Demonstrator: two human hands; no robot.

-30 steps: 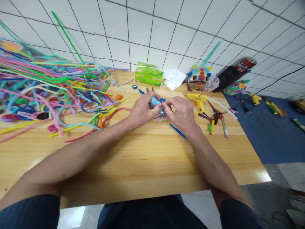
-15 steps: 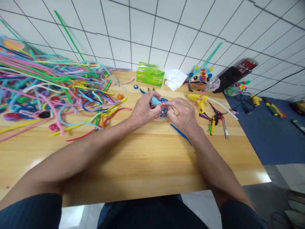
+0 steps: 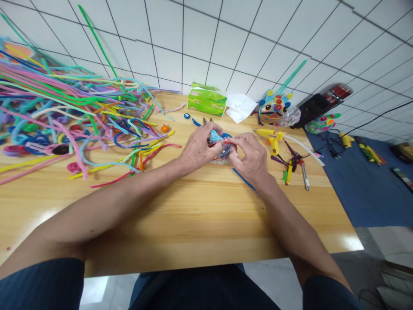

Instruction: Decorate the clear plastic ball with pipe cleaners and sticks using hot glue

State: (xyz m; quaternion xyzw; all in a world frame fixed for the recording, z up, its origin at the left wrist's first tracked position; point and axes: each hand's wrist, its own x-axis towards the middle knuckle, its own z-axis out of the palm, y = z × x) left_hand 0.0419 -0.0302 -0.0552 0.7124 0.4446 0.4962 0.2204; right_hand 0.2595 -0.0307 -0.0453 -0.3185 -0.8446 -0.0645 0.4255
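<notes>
"Where is the craft piece (image 3: 225,152) sitting?"

"It's showing between the two hands, over the middle of the table (image 3: 193,219). Light blue coils are peeking out at the top and clear plastic is glinting below. I can't tell whether its base is touching the wood."

"What is each hand doing?"

"The left hand (image 3: 200,145) is clamping it from the left, thumb and fingers bent round the blue part. The right hand (image 3: 251,157) is pinching its right side between thumb and forefinger. The fingers are hiding much of it, so I can't tell which bit is being pinched."

"And around them?"

"A blue pipe cleaner (image 3: 245,181) is lying just beside the right wrist. The glue gun (image 3: 272,137) is resting to the right of that hand, and a pen (image 3: 305,176) is lying farther right. Behind the hands, a green tissue pack (image 3: 206,101) is standing near the wall, with a white tissue (image 3: 240,107) lying beside it. A tangled heap of pipe cleaners (image 3: 67,101) is covering the table's left end."
</notes>
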